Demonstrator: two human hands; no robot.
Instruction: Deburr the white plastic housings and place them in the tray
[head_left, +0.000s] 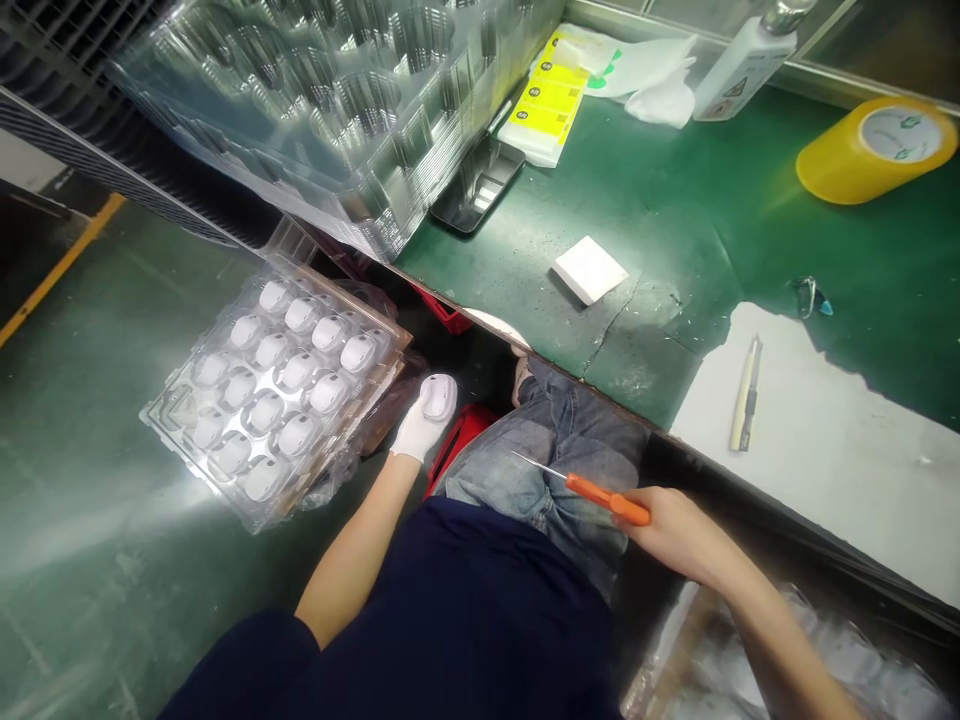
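My left hand (418, 425), in a white glove, is closed round a small white mouse-shaped part (439, 397), held low beside a clear plastic tray (176, 415) on the floor. That tray holds several more of the white parts (298, 370) in its pockets. My right hand (671, 528) rests over my lap, closed on an orange-handled screwdriver (600, 494) whose thin metal shaft points left across my jeans. Both hands are below the edge of the green workbench (675, 200).
A stack of empty clear trays (337, 100) overhangs the bench's left end. On the bench lie a phone (480, 185), yellow packets (544, 105), a white pad (590, 268), a yellow tape roll (874, 150), a white bottle (742, 65), a utility knife (746, 395). Red crates (461, 435) sit under the bench.
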